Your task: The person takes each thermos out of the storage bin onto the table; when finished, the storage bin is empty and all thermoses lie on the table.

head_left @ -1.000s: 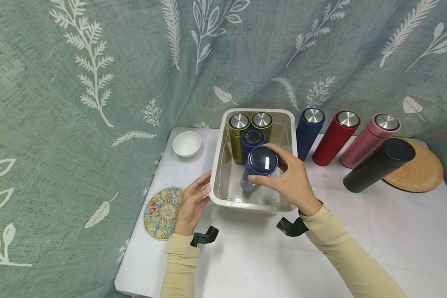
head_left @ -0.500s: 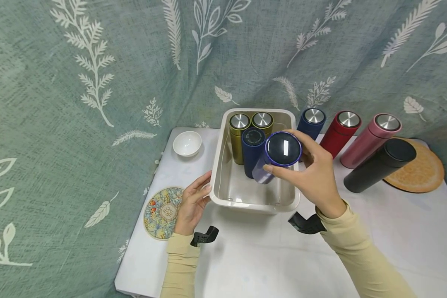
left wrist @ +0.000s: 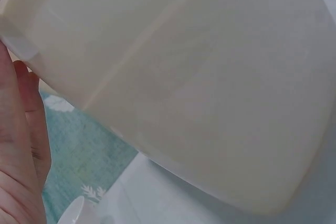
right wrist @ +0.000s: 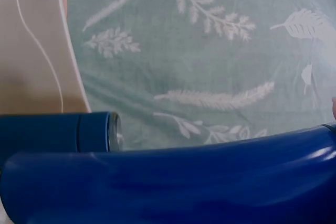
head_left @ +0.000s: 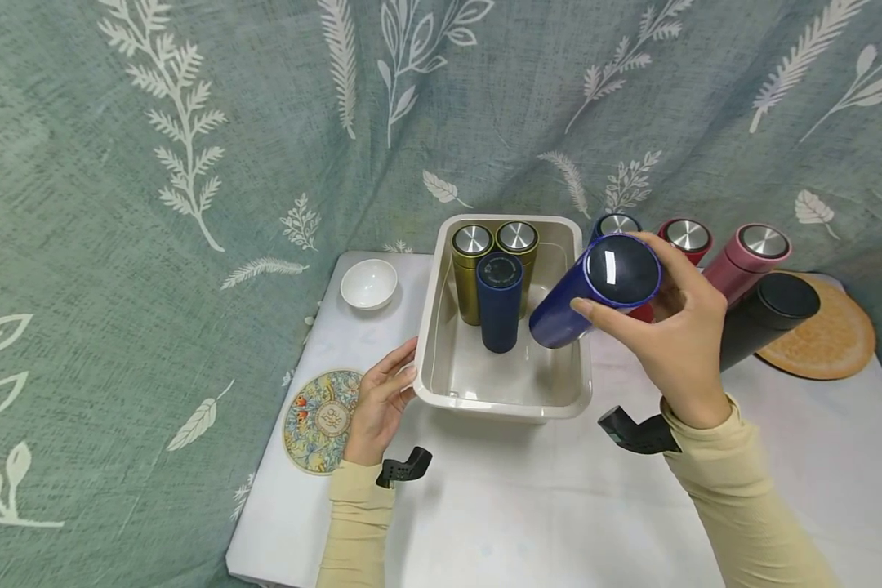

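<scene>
My right hand [head_left: 683,343] grips a glossy blue thermos flask [head_left: 562,304] near its black lid, thumb and fingers on either side. The flask tilts, its lower end over the right rim of the beige bin [head_left: 510,407]. In the right wrist view the blue flask [right wrist: 173,182] spans the foreground. My left hand [head_left: 378,408] lies against the bin's left wall near the front corner, fingers fairly straight. Inside the bin stand two gold flasks [head_left: 466,286] and a matte navy flask [head_left: 500,314]. The left wrist view shows mostly the bin's outer wall [left wrist: 184,87].
Right of the bin stand another navy flask [head_left: 617,224], a red flask [head_left: 687,235], a pink flask [head_left: 750,257] and a black flask [head_left: 764,322]. Behind the black one lies an orange-slice mat [head_left: 830,335]. A white bowl [head_left: 369,284] and patterned round mat [head_left: 319,425] lie left.
My right hand has lifted the blue flask from the bin's interior and carried it rightward to over the right rim, tilting it more. My left hand has stayed at the bin.
</scene>
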The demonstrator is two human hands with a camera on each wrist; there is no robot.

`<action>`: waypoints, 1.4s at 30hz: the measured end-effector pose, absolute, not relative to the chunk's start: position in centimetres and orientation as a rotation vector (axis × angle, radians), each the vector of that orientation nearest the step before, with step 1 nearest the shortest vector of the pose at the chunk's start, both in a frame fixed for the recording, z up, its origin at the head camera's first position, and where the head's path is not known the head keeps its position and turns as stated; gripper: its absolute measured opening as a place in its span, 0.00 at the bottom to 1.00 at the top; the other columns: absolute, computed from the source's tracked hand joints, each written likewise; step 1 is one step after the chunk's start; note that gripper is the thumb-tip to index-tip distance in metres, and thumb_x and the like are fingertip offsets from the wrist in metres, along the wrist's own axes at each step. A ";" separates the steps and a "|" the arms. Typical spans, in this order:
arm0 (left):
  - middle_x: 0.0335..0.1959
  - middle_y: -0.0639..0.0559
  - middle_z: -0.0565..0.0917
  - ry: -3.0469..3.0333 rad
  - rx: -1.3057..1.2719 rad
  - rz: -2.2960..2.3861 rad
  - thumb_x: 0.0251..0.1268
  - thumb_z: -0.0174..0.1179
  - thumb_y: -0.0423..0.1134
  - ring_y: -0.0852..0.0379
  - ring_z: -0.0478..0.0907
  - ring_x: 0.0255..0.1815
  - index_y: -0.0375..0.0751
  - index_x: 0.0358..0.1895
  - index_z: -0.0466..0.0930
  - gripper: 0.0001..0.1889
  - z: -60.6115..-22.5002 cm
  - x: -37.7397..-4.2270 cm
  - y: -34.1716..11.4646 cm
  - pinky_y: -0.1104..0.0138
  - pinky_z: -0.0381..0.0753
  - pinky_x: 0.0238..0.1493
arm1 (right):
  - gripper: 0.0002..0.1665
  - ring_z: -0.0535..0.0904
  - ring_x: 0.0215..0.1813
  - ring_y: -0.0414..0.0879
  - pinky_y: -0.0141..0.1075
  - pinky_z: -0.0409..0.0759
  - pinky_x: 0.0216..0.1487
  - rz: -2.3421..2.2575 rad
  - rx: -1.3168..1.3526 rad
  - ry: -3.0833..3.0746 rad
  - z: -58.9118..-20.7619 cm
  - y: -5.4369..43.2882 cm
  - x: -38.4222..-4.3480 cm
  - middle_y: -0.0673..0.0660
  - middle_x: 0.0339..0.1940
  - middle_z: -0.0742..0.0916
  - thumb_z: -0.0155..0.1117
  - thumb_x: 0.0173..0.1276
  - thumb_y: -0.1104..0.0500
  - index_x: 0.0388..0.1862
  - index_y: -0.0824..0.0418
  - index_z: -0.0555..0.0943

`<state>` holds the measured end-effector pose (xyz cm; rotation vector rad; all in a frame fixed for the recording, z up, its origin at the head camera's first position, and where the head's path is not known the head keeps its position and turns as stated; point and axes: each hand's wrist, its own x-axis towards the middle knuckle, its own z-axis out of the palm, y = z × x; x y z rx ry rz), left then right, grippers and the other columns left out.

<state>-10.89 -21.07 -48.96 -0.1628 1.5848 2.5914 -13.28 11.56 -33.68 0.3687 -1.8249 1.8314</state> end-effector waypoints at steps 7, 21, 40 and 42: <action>0.56 0.56 0.84 1.585 -0.165 2.590 0.70 0.51 0.23 0.63 0.83 0.52 0.26 0.73 0.63 0.27 -49.0 -10.9 -21.1 0.74 0.85 0.45 | 0.42 0.84 0.46 0.49 0.28 0.84 0.46 2.006 0.376 -1.624 -33.2 12.5 -13.3 0.62 0.47 0.88 0.74 0.34 0.88 0.55 0.76 0.81; 0.56 0.54 0.84 1.579 -0.170 2.602 0.70 0.53 0.24 0.62 0.84 0.52 0.25 0.73 0.62 0.29 -49.0 -10.9 -21.0 0.74 0.85 0.45 | 0.39 0.85 0.44 0.51 0.27 0.85 0.42 2.030 0.297 -1.518 -32.3 14.1 -12.8 0.66 0.48 0.87 0.73 0.36 0.87 0.54 0.79 0.79; 0.55 0.55 0.84 1.564 -0.177 2.615 0.70 0.52 0.23 0.63 0.84 0.51 0.24 0.73 0.61 0.28 -49.0 -10.9 -21.0 0.75 0.85 0.43 | 0.39 0.84 0.49 0.49 0.26 0.83 0.49 1.972 0.040 -1.635 -35.0 17.2 -13.4 0.59 0.47 0.88 0.78 0.37 0.83 0.55 0.71 0.83; 0.55 0.55 0.84 1.565 -0.175 2.615 0.70 0.52 0.23 0.63 0.84 0.51 0.24 0.73 0.61 0.28 -49.1 -10.9 -21.0 0.75 0.85 0.43 | 0.39 0.84 0.49 0.48 0.26 0.83 0.49 1.949 0.033 -1.684 -35.7 17.4 -13.8 0.58 0.47 0.88 0.78 0.38 0.82 0.55 0.70 0.83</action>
